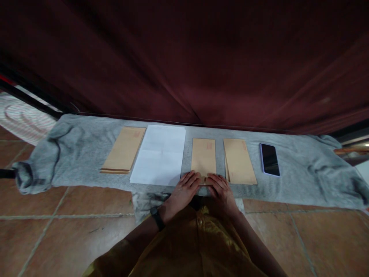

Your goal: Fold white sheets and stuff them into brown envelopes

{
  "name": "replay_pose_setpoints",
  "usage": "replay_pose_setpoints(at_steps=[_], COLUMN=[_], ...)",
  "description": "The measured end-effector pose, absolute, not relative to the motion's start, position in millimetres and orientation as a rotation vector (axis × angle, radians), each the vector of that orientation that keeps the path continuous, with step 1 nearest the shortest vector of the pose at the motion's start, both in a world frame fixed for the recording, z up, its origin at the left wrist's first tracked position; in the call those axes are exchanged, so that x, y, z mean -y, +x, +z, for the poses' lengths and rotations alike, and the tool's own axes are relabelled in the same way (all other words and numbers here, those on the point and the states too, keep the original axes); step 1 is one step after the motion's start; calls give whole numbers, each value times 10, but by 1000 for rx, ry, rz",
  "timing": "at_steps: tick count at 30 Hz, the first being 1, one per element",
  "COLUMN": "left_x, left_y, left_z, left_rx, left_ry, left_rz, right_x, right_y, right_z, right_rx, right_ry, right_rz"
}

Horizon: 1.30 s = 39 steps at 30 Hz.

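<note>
A brown envelope [203, 156] lies lengthwise on a grey cloth [86, 154] in front of me. My left hand [184, 190] and my right hand [220, 190] rest side by side on its near end, fingers stretched flat and pressing down on the flap edge. To the right of it lies a small stack of brown envelopes [238, 160]. White sheets of paper [160, 154] lie to the left, and another stack of brown envelopes [124, 149] lies beyond them. A dark band sits on my left wrist.
A dark phone [270, 159] lies face up on the cloth at the right. A dark red curtain [184, 57] hangs behind the cloth. Brown floor tiles [72, 231] surround me, and my yellow garment [187, 246] fills the bottom centre.
</note>
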<state>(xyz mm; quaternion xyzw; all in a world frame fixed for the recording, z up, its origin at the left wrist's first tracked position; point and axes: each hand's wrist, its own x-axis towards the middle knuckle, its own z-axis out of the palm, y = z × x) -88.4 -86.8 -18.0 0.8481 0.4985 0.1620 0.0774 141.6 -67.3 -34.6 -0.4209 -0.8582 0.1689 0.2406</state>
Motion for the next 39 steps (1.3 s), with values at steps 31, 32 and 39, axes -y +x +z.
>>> replay_pose_setpoints(at_steps=[31,32,39], left_x=[1120,1132,1101], left_y=[-717,-702,-671], left_z=[-419,-435,-442], left_rx=[-1323,-1325,-1318], left_ry=[2833,2839,2909], left_rz=[460,433,339], right_x=[685,687,696], right_y=[1263,1262,1272], right_z=[-414,-417,-408], right_rx=[2123,2125,2138], right_ry=[-1334,-1335,-1360], right_rz=[433,433,441])
